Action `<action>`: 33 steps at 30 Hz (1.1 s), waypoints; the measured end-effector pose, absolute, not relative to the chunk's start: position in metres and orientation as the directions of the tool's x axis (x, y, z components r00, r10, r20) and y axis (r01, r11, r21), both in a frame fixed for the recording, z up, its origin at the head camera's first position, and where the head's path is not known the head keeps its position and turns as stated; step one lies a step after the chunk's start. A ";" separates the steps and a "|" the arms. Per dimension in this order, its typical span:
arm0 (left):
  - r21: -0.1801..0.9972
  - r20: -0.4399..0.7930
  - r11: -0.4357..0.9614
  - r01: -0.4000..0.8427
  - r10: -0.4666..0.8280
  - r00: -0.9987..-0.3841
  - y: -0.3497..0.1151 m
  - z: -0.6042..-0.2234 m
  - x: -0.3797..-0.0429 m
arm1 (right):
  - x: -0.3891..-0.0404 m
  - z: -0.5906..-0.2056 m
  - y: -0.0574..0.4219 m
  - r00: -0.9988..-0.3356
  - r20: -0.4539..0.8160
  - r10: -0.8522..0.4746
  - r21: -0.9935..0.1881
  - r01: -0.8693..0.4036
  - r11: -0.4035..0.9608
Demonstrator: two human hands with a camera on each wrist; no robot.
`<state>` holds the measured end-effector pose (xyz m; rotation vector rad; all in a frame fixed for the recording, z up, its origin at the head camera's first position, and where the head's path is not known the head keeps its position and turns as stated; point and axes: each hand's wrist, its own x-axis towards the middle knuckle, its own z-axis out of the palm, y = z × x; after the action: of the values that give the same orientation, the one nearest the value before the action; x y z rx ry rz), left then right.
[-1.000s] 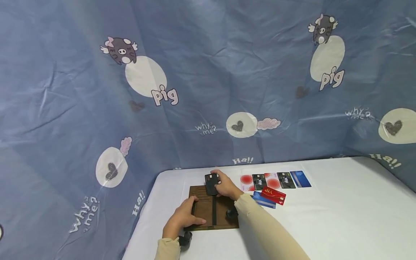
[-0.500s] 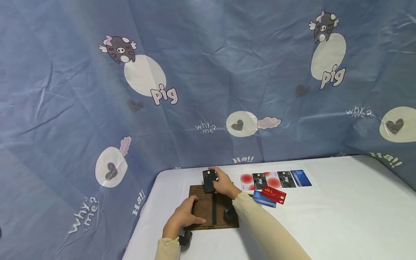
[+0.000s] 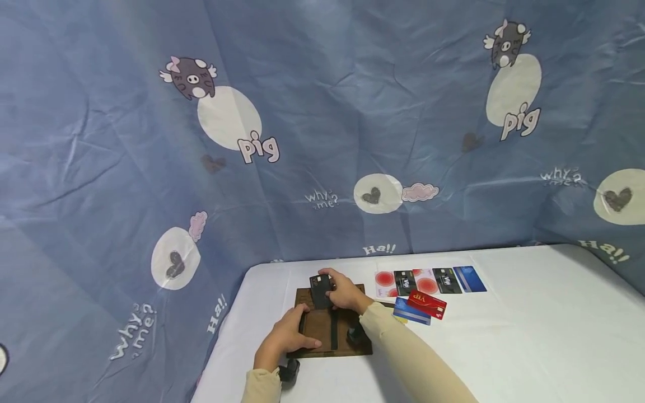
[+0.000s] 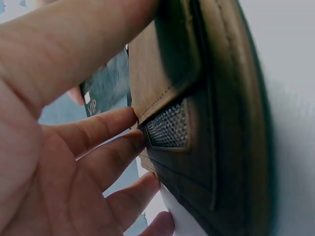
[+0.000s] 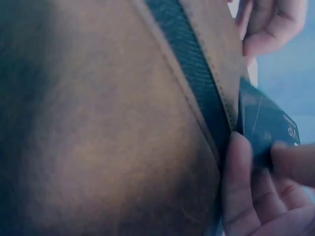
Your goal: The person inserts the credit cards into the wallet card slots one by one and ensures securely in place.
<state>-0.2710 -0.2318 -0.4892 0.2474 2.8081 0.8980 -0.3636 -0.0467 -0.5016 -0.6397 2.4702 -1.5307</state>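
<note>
Within the right hand's [image 3: 344,291] grip, a black card [image 3: 319,292] is pinched by thumb and fingers over the far part of the unfolded wallet [image 3: 316,323]. Left of that grip and nearer the wearer, the wallet's edge is touched by the left hand's [image 3: 287,334] extended fingers. For good control, the card seems best kept square and unbent, while the wallet is steadied with light pressure.

Wallet [image 3: 321,326] and cards [image 3: 405,283] on white table [image 3: 524,336]
</note>
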 end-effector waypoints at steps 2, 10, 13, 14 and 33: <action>0.595 -0.129 0.798 0.100 0.218 -0.967 -0.229 -0.491 -0.270 | -0.362 -0.503 -0.045 -0.891 0.086 -0.446 -0.859 -0.293 0.420; 0.604 -0.139 0.792 0.084 0.208 -0.968 -0.223 -0.492 -0.269 | -0.362 -0.506 -0.044 -0.896 0.118 -0.428 -0.795 -0.343 0.500; 0.609 -0.138 0.789 0.076 0.200 -0.970 -0.223 -0.489 -0.271 | -0.364 -0.506 -0.045 -0.903 0.137 -0.406 -0.777 -0.353 0.521; 0.606 -0.137 0.792 0.075 0.197 -0.971 -0.224 -0.488 -0.272 | -0.364 -0.506 -0.045 -0.904 0.144 -0.403 -0.773 -0.357 0.524; 0.576 -0.137 0.814 0.075 0.187 -0.973 -0.231 -0.490 -0.273 | -0.358 -0.517 -0.045 -0.925 0.090 -0.370 -0.893 -0.240 0.382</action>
<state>-0.2725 -0.2308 -0.4904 0.2049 2.8120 0.8812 -0.3583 -0.0449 -0.5170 -0.5555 2.5060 -1.5862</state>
